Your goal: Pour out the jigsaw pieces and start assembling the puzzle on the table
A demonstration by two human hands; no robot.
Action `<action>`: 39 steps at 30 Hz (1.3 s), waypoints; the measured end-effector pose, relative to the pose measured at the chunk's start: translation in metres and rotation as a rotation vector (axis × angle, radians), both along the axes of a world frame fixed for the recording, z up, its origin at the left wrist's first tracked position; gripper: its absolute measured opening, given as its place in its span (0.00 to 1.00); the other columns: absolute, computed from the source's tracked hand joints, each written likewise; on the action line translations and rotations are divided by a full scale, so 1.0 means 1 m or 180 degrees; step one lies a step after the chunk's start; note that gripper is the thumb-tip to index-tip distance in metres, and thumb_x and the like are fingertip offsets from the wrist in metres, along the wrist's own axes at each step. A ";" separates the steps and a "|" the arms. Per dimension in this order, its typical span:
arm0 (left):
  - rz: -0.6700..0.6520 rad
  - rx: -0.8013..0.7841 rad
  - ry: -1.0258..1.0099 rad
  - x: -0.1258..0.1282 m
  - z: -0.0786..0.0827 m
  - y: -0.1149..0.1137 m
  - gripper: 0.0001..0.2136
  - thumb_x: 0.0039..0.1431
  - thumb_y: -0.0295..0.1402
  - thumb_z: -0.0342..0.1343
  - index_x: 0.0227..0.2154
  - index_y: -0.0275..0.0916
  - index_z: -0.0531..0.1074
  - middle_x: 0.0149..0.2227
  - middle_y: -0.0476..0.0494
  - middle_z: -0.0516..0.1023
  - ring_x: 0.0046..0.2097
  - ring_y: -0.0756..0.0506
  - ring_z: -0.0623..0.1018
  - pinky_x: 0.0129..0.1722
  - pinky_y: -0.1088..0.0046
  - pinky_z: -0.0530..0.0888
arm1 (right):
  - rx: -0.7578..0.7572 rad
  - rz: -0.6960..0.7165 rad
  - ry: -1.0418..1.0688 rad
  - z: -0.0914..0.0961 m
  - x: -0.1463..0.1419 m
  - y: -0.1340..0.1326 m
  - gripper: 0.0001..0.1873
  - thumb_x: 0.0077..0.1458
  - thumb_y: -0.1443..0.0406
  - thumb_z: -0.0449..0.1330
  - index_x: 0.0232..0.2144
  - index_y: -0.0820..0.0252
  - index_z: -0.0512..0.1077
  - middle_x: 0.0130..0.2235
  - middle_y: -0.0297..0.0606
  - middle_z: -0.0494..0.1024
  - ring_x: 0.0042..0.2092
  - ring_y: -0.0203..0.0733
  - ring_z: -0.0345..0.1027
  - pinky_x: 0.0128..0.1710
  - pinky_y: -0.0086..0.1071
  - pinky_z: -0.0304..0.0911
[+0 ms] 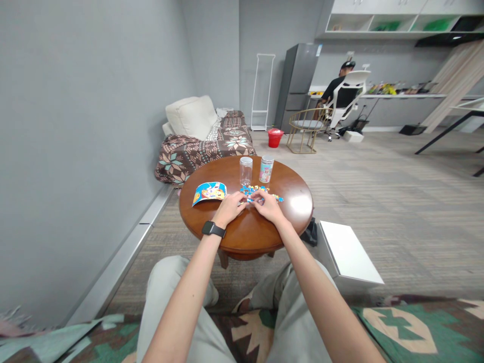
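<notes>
A loose pile of small blue, yellow and white jigsaw puzzle pieces (247, 190) lies on the round brown wooden table (242, 232). At the near edge of the pile, my left hand (231, 207) has its fingers pinched together, apparently on a puzzle piece. My right hand (266, 205) pinches close beside it, its fingertips almost meeting the left ones. The pieces in the fingers are tiny and partly hidden. To the left of my left hand, a curled, colourful picture sheet (210, 192) rests on the table.
Behind the pile stand a clear jar (245, 172) and a jar with a printed label (266, 170). A white box (350, 249) is on the floor at right. Farther back are a covered sofa (212, 141), a red bin (275, 137) and a seated person (335, 88).
</notes>
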State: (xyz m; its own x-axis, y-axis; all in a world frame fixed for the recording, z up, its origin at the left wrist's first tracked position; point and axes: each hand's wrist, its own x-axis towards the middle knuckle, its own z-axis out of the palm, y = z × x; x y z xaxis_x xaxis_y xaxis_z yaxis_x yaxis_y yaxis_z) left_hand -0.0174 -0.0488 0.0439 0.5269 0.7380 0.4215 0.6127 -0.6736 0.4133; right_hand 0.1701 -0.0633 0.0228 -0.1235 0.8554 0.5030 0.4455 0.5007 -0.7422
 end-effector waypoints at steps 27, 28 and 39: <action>-0.0069 0.0029 0.0318 0.001 0.006 -0.004 0.03 0.62 0.30 0.56 0.35 0.38 0.73 0.37 0.44 0.77 0.39 0.45 0.76 0.44 0.68 0.70 | -0.0032 0.0033 0.0064 -0.004 0.000 0.002 0.05 0.52 0.67 0.57 0.33 0.57 0.72 0.34 0.36 0.79 0.34 0.39 0.72 0.36 0.33 0.69; -0.0105 0.0016 0.0333 0.001 0.006 -0.005 0.03 0.62 0.30 0.56 0.35 0.38 0.73 0.38 0.44 0.77 0.40 0.45 0.76 0.44 0.68 0.70 | -0.0001 0.0014 0.0044 -0.004 0.000 0.002 0.05 0.52 0.67 0.57 0.34 0.57 0.72 0.34 0.36 0.79 0.34 0.39 0.72 0.36 0.33 0.68; 0.0142 0.0096 0.0179 0.001 0.002 -0.003 0.06 0.61 0.26 0.52 0.35 0.39 0.74 0.39 0.43 0.78 0.43 0.44 0.76 0.47 0.66 0.70 | -0.0024 0.0045 -0.0060 -0.003 0.000 0.001 0.06 0.52 0.68 0.57 0.34 0.57 0.73 0.32 0.35 0.78 0.34 0.39 0.73 0.38 0.34 0.69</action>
